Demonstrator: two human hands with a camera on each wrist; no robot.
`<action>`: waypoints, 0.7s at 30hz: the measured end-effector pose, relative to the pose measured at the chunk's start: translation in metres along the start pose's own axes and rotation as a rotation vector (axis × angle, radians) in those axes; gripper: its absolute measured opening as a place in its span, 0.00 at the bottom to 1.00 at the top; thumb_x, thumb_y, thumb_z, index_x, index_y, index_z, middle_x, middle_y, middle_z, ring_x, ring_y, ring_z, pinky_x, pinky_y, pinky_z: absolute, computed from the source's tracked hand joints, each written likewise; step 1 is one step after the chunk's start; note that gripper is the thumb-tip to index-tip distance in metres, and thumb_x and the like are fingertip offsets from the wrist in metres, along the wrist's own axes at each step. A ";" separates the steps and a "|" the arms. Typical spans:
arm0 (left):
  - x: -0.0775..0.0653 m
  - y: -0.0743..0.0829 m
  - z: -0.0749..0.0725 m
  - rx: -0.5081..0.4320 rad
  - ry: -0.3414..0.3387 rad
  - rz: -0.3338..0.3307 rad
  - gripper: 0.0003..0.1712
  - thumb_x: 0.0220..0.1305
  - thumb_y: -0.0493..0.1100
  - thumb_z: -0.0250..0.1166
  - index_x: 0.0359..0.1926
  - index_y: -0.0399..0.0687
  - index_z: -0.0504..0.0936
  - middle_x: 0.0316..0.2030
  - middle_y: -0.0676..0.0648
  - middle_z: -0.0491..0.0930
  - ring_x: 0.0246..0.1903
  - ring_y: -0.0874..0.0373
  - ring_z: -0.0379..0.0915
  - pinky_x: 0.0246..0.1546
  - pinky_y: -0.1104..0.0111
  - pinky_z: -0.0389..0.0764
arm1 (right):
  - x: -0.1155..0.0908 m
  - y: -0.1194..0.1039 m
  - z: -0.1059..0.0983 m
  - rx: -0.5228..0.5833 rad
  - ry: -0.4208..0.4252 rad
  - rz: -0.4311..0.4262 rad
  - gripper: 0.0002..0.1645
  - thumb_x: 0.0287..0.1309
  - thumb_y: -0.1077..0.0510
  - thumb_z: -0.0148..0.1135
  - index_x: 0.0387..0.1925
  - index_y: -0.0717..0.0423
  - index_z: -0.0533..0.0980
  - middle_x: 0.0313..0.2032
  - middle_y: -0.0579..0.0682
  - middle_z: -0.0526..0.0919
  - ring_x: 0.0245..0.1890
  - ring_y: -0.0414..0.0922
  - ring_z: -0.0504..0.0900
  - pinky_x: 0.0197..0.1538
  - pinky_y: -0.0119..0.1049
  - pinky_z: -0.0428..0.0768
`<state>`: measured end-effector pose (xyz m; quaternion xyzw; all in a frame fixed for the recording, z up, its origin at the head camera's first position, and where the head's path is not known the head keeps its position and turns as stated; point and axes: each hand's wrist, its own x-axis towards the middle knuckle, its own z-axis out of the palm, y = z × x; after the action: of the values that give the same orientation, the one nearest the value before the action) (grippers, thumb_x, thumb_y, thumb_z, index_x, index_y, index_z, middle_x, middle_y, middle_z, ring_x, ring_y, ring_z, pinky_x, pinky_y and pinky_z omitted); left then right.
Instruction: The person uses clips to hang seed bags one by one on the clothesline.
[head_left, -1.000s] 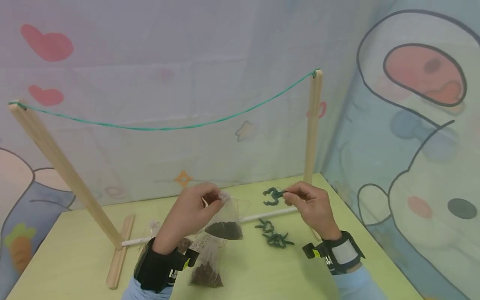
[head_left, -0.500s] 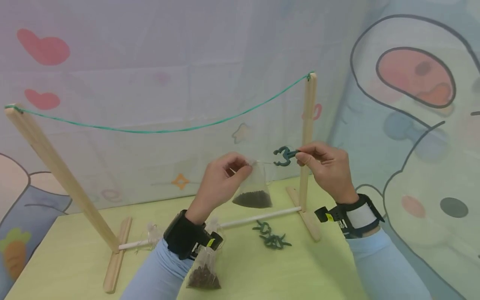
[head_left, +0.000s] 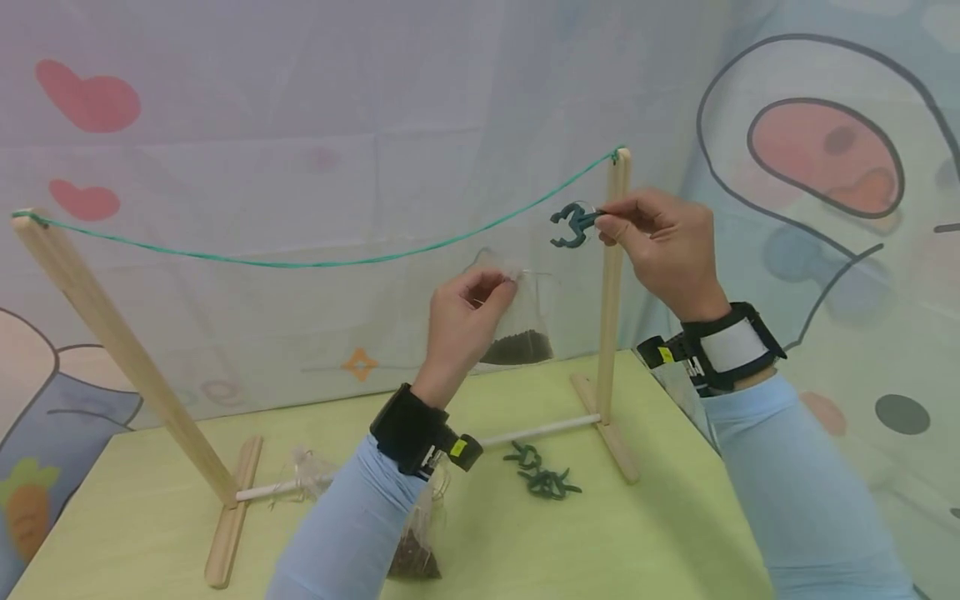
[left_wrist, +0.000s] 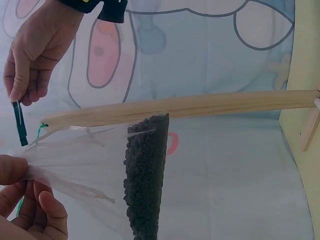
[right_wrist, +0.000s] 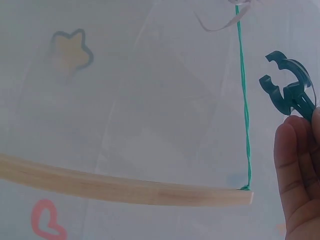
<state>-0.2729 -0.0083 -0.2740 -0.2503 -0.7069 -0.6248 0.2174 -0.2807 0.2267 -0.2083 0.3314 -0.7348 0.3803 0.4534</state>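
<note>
My left hand (head_left: 467, 329) pinches the gathered neck of a sheer drawstring bag (head_left: 534, 310) held up in front of the back cloth. Dark pellets fill its lower part, plain in the left wrist view as a dark band (left_wrist: 145, 175). Up by the right post, my right hand (head_left: 670, 246) pinches the handle end of a dark green plant clip (head_left: 576, 223). The clip's curved jaws point left and stand apart in the right wrist view. A sagging green string (head_left: 315, 265) runs between the posts, left of the clip and above the bag.
Wooden posts stand left (head_left: 127, 358) and right (head_left: 615, 292), joined low by a white rod (head_left: 540, 431). Several green clips (head_left: 549, 483) lie on the yellow-green table (head_left: 600, 542). A bag of brown bits (head_left: 415, 558) is partly behind my left forearm; another sheer bag (head_left: 306, 471) lies by the rod.
Both hands have risen from near the table, the left bringing the bag up and rightward, the right lifting the clip close to string height. The other clips stay on the table.
</note>
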 end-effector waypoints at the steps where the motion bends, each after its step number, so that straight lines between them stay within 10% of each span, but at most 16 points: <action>1: 0.002 -0.001 0.002 -0.008 0.010 0.001 0.07 0.70 0.36 0.67 0.41 0.35 0.88 0.33 0.39 0.85 0.31 0.64 0.75 0.32 0.74 0.74 | 0.005 0.000 0.000 -0.013 -0.005 -0.003 0.05 0.59 0.76 0.69 0.38 0.75 0.84 0.30 0.66 0.87 0.30 0.21 0.80 0.41 0.18 0.81; 21: 0.016 -0.025 0.020 -0.053 0.097 -0.098 0.06 0.71 0.37 0.66 0.40 0.38 0.88 0.29 0.49 0.82 0.30 0.63 0.74 0.28 0.74 0.71 | 0.042 0.007 0.010 -0.136 -0.172 0.102 0.04 0.64 0.68 0.70 0.38 0.67 0.87 0.30 0.60 0.89 0.25 0.24 0.77 0.33 0.17 0.75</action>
<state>-0.3007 0.0110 -0.2858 -0.1905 -0.6902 -0.6646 0.2136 -0.3063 0.2151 -0.1741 0.2936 -0.8109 0.3223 0.3903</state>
